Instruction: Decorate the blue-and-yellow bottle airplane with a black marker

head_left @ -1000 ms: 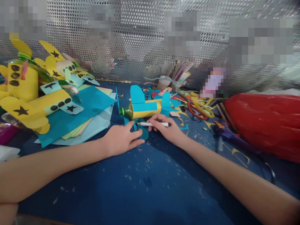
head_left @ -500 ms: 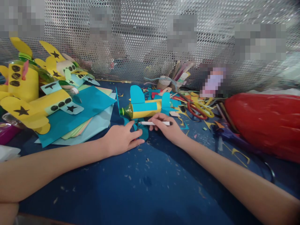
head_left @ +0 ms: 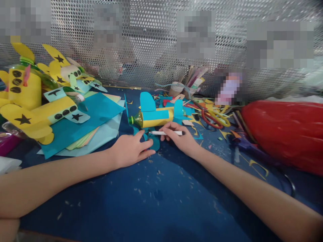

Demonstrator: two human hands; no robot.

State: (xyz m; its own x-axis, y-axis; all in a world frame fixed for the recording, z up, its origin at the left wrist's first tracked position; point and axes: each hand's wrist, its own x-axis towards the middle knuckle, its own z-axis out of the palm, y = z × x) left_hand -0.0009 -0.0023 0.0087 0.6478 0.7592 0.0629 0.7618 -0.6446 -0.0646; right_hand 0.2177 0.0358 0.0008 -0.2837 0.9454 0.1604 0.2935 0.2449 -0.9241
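Note:
My right hand [head_left: 182, 139] is closed around a white marker [head_left: 166, 133] that lies almost level, its dark tip pointing left onto a small blue paper piece [head_left: 153, 142]. My left hand [head_left: 131, 149] rests flat on the blue table [head_left: 156, 198], fingers stretched out and pressing the edge of that paper piece. Just behind both hands lies a bottle plane [head_left: 154, 116]: a green bottle wrapped in yellow and blue paper with blue wings.
Several finished yellow and blue bottle planes [head_left: 37, 107] and a stack of coloured paper sheets [head_left: 93, 117] fill the left. Red-handled scissors [head_left: 214, 119], paper scraps and a cup of sticks [head_left: 186, 82] lie behind. A red plastic bag [head_left: 285, 131] sits right. A perforated metal wall closes the back.
The marker in my right hand has shifted a little to the left over the blue piece. My left hand has stayed in place.

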